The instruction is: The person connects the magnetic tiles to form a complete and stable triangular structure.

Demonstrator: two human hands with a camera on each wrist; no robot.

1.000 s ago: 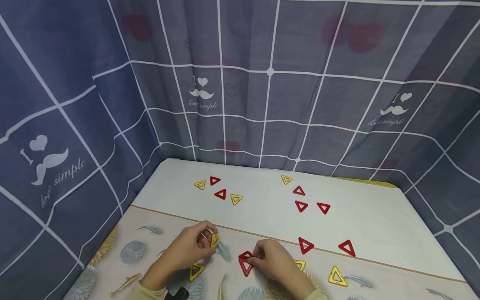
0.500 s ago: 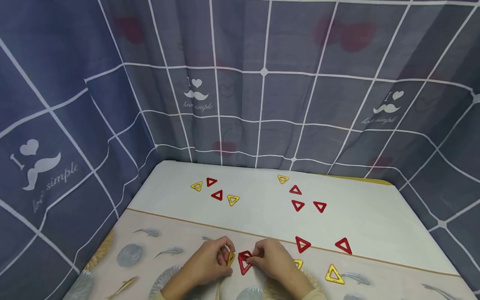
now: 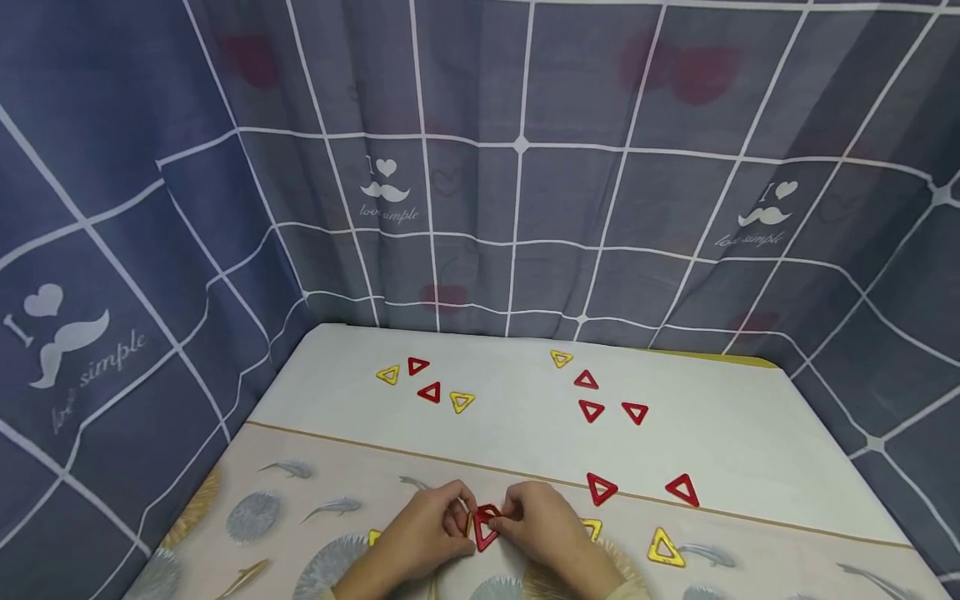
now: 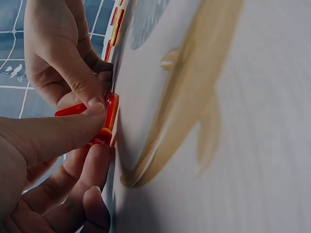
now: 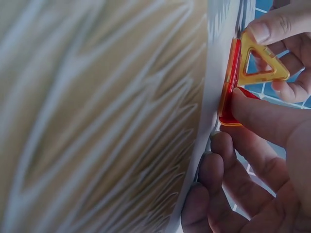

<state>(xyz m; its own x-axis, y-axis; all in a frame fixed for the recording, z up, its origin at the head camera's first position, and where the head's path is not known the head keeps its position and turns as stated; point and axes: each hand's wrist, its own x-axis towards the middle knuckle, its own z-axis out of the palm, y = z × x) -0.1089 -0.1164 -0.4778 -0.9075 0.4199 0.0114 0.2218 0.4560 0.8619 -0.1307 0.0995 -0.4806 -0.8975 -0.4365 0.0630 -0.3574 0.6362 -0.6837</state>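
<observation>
My left hand pinches a yellow triangle tile between thumb and fingers, standing on edge at the left side of a red triangle tile on the table. My right hand holds that red tile, its thumb pressing a second red tile that tilts up from its far edge. In the right wrist view, the yellow triangle stands upright against the red tile; whether their edges touch all along cannot be told. The left wrist view shows both thumbs close together on the red tiles.
A yellow tile is partly behind the right wrist, another behind the left forearm. To the right lie a yellow tile and two red ones. Several more lie farther back on the white tabletop, before a checked curtain.
The left hand has moved right with the yellow triangle, bringing it from apart to the red tile's left side. The right hand stays at the red tiles. The head view has shifted slightly.
</observation>
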